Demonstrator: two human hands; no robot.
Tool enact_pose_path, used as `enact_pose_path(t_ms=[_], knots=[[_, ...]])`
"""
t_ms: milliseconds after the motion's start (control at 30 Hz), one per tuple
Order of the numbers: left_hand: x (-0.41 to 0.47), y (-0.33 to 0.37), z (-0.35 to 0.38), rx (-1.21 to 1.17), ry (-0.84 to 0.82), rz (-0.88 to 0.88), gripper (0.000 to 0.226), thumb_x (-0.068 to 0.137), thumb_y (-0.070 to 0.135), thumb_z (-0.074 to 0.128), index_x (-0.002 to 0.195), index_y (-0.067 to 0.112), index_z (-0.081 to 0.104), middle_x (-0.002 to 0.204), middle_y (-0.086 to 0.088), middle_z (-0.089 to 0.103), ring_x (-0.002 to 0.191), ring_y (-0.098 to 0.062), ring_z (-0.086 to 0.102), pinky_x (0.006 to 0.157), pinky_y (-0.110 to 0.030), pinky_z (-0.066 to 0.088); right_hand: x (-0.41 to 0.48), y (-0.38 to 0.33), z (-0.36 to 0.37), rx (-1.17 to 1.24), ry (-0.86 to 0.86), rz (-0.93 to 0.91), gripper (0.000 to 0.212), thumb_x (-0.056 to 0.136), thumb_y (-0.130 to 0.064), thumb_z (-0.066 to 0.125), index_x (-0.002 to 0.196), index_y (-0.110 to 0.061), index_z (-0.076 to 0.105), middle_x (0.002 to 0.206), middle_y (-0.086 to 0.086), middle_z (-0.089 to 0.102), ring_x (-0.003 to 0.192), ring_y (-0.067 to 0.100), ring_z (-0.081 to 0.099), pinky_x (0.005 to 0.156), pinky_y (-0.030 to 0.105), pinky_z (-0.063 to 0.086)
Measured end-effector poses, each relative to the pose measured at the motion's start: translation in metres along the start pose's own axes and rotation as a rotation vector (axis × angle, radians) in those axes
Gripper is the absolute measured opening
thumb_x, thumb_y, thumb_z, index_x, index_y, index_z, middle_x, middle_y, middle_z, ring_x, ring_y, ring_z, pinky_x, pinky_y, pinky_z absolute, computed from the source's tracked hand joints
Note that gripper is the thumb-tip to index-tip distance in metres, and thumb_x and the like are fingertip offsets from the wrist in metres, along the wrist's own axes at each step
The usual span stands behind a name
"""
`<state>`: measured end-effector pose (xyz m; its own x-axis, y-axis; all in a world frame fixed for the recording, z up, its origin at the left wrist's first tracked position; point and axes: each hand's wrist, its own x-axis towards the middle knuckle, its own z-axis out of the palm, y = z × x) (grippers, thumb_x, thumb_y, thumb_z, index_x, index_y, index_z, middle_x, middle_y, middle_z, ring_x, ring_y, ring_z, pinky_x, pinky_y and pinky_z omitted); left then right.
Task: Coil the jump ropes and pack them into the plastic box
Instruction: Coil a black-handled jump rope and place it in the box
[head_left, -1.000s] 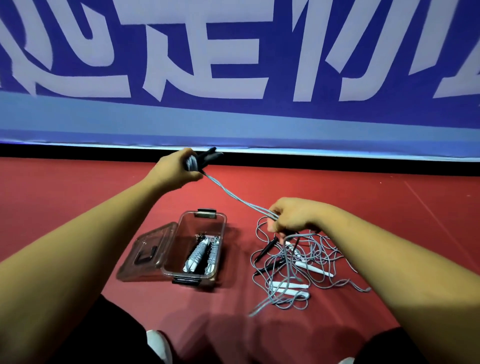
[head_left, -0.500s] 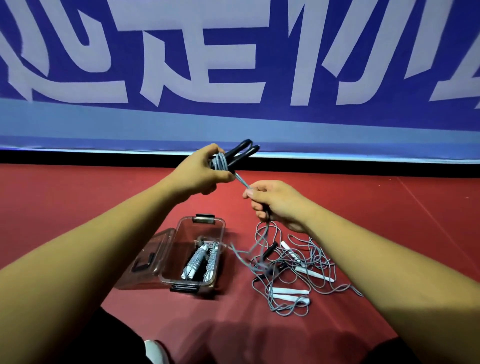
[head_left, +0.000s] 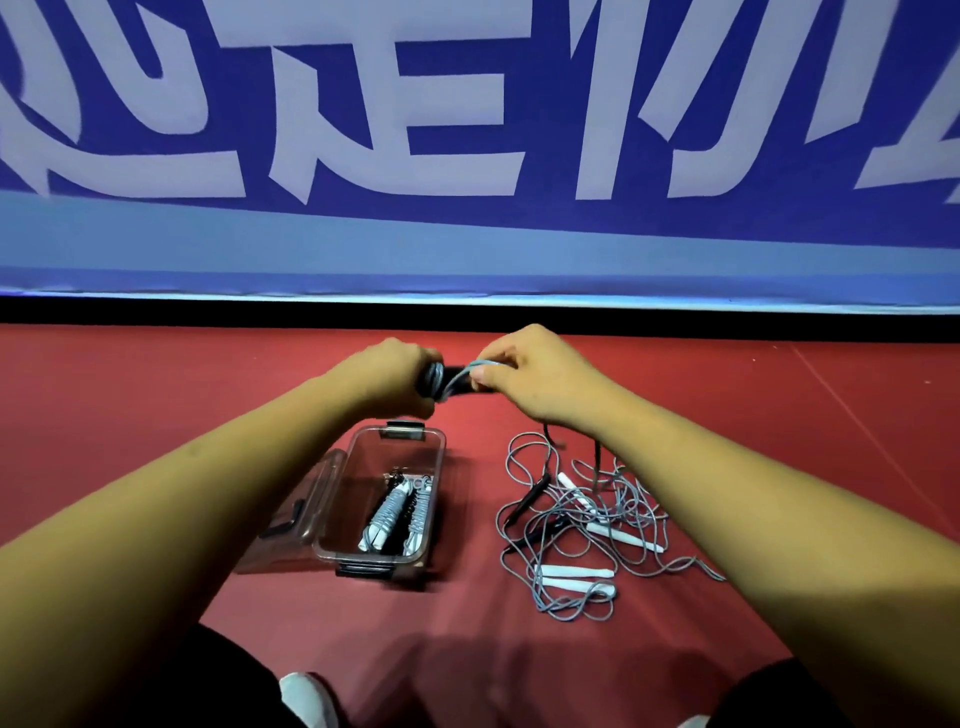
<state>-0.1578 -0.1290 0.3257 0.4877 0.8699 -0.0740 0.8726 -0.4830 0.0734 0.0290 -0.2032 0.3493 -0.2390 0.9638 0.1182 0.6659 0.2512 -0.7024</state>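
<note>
Two coils (head_left: 396, 512) packed: grey cord wound into tight bundles, side by side in the box (head_left: 384, 457), toward its 5 o'clock corner. Box: clear plastic, on the red floor (head_left: 156, 389), at 6 o'clock of the hands; lid (head_left: 311, 483) open at its 9 o'clock side.

One rope (head_left: 439, 382) in work, held in the air at 12 o'clock of the box. Grip, left hand (head_left: 387, 379): fingers closed round the handles (head_left: 453, 370) and the grey turns wound on them. Grip, right hand (head_left: 540, 382), at 3 o'clock of the left: thumb and forefinger pinch a loop of the grey cord just beside those turns. Dark strands hang below the right wrist toward the pile; whether they are this rope's slack cannot be told.

One pile (head_left: 623, 538) of loose ropes on the floor at 3 o'clock of the box, apart from it: grey cords tangled, four white handles (head_left: 574, 571) and at least one black handle (head_left: 530, 493) showing. Number of ropes: cannot tell.

Progress, as judged: short of halfway. Done: two ropes coiled and boxed. In hand: a third, part wound, not yet boxed. Left: finish and box it, then untangle, coil and box each rope of the pile.

Also: blue banner (head_left: 467, 234) with white lettering at 12 o'clock; white shoe (head_left: 306, 696) at 6 o'clock.
</note>
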Motion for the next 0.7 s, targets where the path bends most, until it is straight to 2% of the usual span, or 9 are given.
enact_pose_path(t_ms=[67,133,167,267,333,467,567,633,700], knots=[[-0.006,0.015,0.000,0.029,-0.107,0.145,0.025,0.077,0.025,0.074,0.099,0.024,0.061,0.076,0.005,0.057,0.080,-0.026,0.061,0.063,-0.030,0.038,0.001,0.004,-0.008,-0.049,0.035,0.004,0.016,0.092,-0.018,0.061,0.085,-0.012,0.075,0.077,0.000,0.068,0.058,0.002,0.055,0.057,0.019,0.040],[-0.013,0.029,-0.006,-0.001,-0.161,0.250,0.029,0.078,0.026,0.076,0.103,0.023,0.062,0.074,0.010,0.052,0.079,-0.023,0.060,0.063,-0.025,0.032,0.004,0.013,-0.014,-0.131,0.090,0.008,0.014,0.089,-0.022,0.065,0.082,-0.015,0.073,0.078,-0.001,0.068,0.070,0.012,0.059,0.066,0.026,0.042],[-0.016,0.035,-0.009,-0.041,-0.171,0.288,0.029,0.078,0.032,0.079,0.100,0.026,0.062,0.072,0.012,0.052,0.074,-0.018,0.058,0.063,-0.023,0.031,0.004,0.017,-0.017,-0.130,0.125,0.011,0.012,0.088,-0.023,0.066,0.082,-0.014,0.072,0.074,-0.001,0.065,0.070,0.014,0.057,0.065,0.026,0.040],[-0.028,0.044,-0.021,-0.240,-0.175,0.337,0.032,0.073,0.051,0.080,0.077,0.031,0.056,0.061,0.008,0.058,0.056,-0.002,0.051,0.058,-0.022,0.037,0.003,0.025,-0.023,0.045,0.180,0.009,0.012,0.086,-0.018,0.070,0.087,-0.010,0.062,0.058,-0.003,0.052,0.048,0.009,0.044,0.051,0.023,0.036],[-0.033,0.045,-0.025,-0.422,-0.140,0.355,0.025,0.079,0.043,0.079,0.076,0.027,0.060,0.058,0.004,0.060,0.051,-0.004,0.052,0.054,-0.022,0.042,0.002,0.027,-0.026,0.141,0.163,-0.006,0.012,0.087,-0.013,0.069,0.088,-0.006,0.059,0.052,-0.004,0.046,0.040,0.004,0.035,0.043,0.017,0.030],[-0.038,0.044,-0.025,-0.650,-0.099,0.388,0.014,0.086,0.021,0.076,0.088,0.026,0.063,0.062,0.009,0.056,0.051,-0.007,0.050,0.053,-0.019,0.041,0.002,0.035,-0.027,0.463,0.022,0.121,0.007,0.092,-0.007,0.062,0.085,-0.009,0.061,0.052,-0.006,0.048,0.043,0.008,0.038,0.044,0.018,0.029],[-0.039,0.046,-0.026,-0.817,-0.011,0.378,0.016,0.087,0.018,0.074,0.095,0.020,0.060,0.068,0.006,0.056,0.055,-0.009,0.052,0.054,-0.023,0.043,0.000,0.047,-0.021,0.754,-0.131,0.249,0.023,0.093,0.003,0.042,0.085,-0.014,0.056,0.056,0.001,0.041,0.046,0.010,0.033,0.051,0.024,0.016],[-0.039,0.049,-0.029,-0.909,0.042,0.346,0.027,0.088,0.019,0.073,0.110,0.022,0.057,0.073,-0.002,0.060,0.054,-0.012,0.053,0.051,-0.027,0.043,-0.001,0.051,-0.015,0.828,-0.156,0.274,0.024,0.092,0.003,0.043,0.082,-0.015,0.054,0.055,0.001,0.039,0.048,0.011,0.032,0.051,0.024,0.017],[-0.039,0.049,-0.032,-0.999,0.051,0.292,0.047,0.091,0.016,0.069,0.131,0.030,0.051,0.071,-0.003,0.063,0.049,-0.012,0.048,0.045,-0.024,0.038,0.000,0.051,-0.008,0.842,-0.179,0.301,0.029,0.096,-0.005,0.047,0.075,-0.017,0.062,0.056,0.003,0.041,0.049,0.014,0.037,0.051,0.025,0.026]])
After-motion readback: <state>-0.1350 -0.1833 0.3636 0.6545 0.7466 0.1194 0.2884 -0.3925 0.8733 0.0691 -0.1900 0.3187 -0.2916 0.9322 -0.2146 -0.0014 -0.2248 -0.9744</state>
